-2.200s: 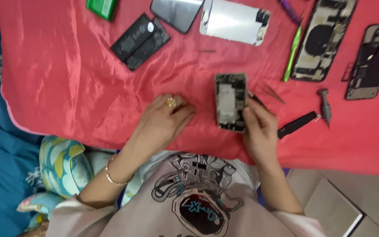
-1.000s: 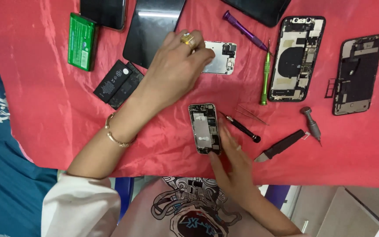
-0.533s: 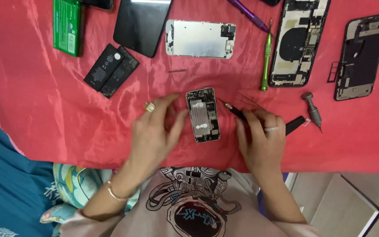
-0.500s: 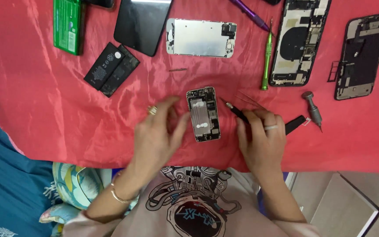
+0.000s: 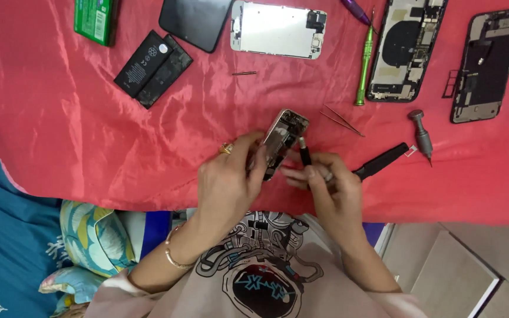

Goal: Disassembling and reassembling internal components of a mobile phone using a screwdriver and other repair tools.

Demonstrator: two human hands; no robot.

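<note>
The left hand (image 5: 228, 179) has the opened phone body (image 5: 283, 141) tipped up on its edge at the middle of the red cloth (image 5: 78, 135), fingers closed around its lower end. At three o'clock of it, the right hand (image 5: 331, 188) pinches a black screwdriver (image 5: 304, 154), tip touching the phone's side. This looks like screw work inside the frame. Next calls for a steady tilt and a seated tip. The green screwdriver (image 5: 363, 59) lies at one o'clock, tweezers (image 5: 341, 119) nearer.

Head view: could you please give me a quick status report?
Left hand grips opened phone, tilted up. Right hand holds black screwdriver beside it. Nothing blocking.
</note>
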